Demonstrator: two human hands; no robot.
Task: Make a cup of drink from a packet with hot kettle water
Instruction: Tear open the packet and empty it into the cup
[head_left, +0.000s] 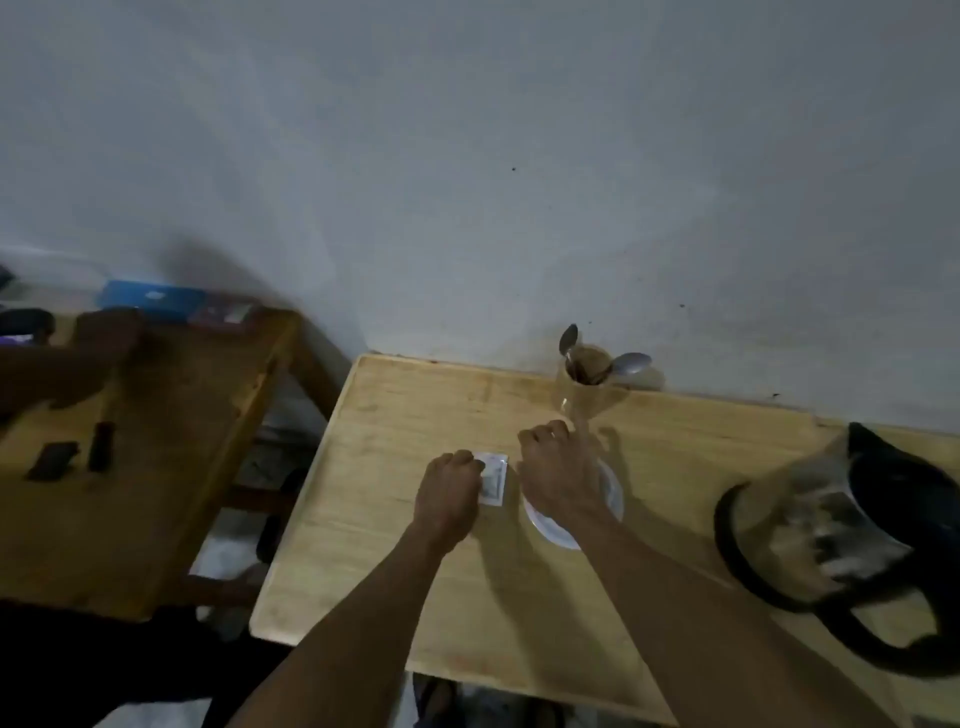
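Note:
A small white drink packet lies flat on the wooden table. My left hand is closed on the packet's left edge. Just to its right, my right hand hovers with curled fingers above a white cup, hiding most of it; whether it touches the packet I cannot tell. At the right edge stands a glass kettle with a black handle and lid.
A glass holder with spoons stands against the wall behind the cup. To the left is a second wooden table with small dark objects and a blue box. A gap separates the two tables.

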